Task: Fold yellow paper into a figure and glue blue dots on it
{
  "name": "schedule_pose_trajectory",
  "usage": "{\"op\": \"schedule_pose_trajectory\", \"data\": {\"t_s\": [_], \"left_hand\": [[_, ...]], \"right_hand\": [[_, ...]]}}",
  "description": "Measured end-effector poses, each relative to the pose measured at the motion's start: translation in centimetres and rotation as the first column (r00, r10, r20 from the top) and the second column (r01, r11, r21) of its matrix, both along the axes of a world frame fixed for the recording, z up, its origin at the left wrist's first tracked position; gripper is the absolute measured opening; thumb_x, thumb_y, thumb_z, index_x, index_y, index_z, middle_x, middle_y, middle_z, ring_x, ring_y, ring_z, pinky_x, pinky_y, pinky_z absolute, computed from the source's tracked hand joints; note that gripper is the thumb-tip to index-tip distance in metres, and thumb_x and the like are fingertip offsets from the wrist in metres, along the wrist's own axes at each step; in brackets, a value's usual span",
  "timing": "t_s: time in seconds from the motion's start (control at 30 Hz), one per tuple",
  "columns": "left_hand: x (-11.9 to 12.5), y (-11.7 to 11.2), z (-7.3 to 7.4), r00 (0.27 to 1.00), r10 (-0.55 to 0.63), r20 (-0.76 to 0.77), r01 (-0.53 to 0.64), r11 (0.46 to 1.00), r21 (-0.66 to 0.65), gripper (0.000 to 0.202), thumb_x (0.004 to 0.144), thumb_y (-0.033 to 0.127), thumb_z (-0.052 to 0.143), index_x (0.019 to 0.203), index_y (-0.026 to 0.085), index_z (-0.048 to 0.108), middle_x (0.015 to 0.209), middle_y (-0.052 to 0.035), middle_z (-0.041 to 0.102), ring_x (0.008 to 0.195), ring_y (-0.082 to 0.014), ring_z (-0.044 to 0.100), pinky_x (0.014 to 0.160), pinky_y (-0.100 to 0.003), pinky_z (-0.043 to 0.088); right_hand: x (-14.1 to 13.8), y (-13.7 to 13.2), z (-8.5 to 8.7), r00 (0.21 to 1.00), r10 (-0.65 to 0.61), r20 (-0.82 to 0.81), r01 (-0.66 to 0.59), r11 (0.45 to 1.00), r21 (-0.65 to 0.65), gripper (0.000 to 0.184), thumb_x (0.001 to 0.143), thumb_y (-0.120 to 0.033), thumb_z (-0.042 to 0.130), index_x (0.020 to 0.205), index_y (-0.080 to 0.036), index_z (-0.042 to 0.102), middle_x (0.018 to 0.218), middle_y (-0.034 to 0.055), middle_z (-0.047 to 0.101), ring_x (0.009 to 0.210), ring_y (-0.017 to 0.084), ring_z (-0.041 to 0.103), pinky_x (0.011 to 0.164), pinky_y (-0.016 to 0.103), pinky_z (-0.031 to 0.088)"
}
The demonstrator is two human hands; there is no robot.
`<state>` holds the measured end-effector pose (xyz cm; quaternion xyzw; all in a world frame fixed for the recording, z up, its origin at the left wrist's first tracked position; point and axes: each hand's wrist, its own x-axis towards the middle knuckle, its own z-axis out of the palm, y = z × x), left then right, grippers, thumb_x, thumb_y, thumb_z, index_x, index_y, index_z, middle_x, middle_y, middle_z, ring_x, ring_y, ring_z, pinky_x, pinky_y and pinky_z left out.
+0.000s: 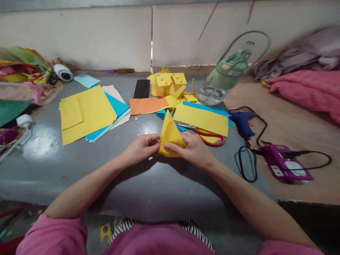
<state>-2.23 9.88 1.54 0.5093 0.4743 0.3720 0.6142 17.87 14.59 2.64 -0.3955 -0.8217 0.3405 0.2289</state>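
Head view: left hand point(147, 146) and right hand point(197, 149) both pinch the folded paper point(172, 140) over the table point(170, 193), near the scissors point(198, 131); squeezing too hard could crease it, uneven pulling might tear it

Black phone point(142, 88), green bottle point(230, 72), pink cloth point(308, 88)

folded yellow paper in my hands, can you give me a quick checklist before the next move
1. Folded yellow paper held: ok, the left hand and right hand are both on it.
2. Inner folds lined up: cannot tell, mostly hidden.
3. Scissors out of the hands: ok, they lie just beyond the right hand.
4. Glue gun away from the hands: ok, it lies apart, off to the right.
5. Glue gun cool: cannot tell.
6. Table free of scraps: not ok, small bits lie on it.
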Motion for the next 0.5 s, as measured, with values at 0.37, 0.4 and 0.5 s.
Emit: {"op": "schedule_pose_trajectory", "data": {"t_s": [0.37, 0.4, 0.5], "left_hand": [[-0.24, -0.22, 0.05, 0.985, -0.053, -0.165, 0.077, 0.986, 0.145, 0.024, 0.092, 0.039, 0.058, 0.089, 0.019, 0.071, 0.079, -0.0031, 0.066, 0.07, -0.0141, 0.061, 0.067, -0.024, 0.048], [-0.19, -0.27, 0.04, 0.982, -0.059, -0.179, 0.086, 0.986, 0.145, 0.023, 0.092, 0.037, 0.057, 0.088, 0.019, 0.07, 0.076, -0.0022, 0.065, 0.068, -0.0139, 0.06, 0.066, -0.024, 0.047], [0.1, -0.57, 0.25, 0.991, -0.046, -0.129, 0.055, 0.996, 0.064, 0.016, 0.088, 0.031, 0.063, 0.08, 0.019, 0.069, 0.07, -0.0002, 0.062, 0.064, -0.0135, 0.057, 0.062, -0.024, 0.042]], "right_hand": [[0.33, 0.28, 0.72, 0.998, 0.045, -0.05, -0.05, 0.994, -0.097, 0.031, 0.087, -0.05, 0.063, 0.088, -0.02, 0.072, 0.081, 0.0024, 0.07, 0.075, 0.02, 0.062, 0.069, 0.03, 0.043], [0.38, 0.36, 0.82, 0.996, 0.028, -0.087, -0.038, 0.992, -0.117, 0.032, 0.087, -0.051, 0.063, 0.09, -0.02, 0.071, 0.084, 0.0029, 0.07, 0.078, 0.02, 0.062, 0.07, 0.03, 0.044], [0.4, 0.58, 0.72, 0.978, -0.066, -0.198, 0.034, 0.986, -0.16, 0.033, 0.087, -0.054, 0.063, 0.086, -0.021, 0.066, 0.087, 0.0032, 0.068, 0.082, 0.02, 0.06, 0.071, 0.03, 0.045]]}}
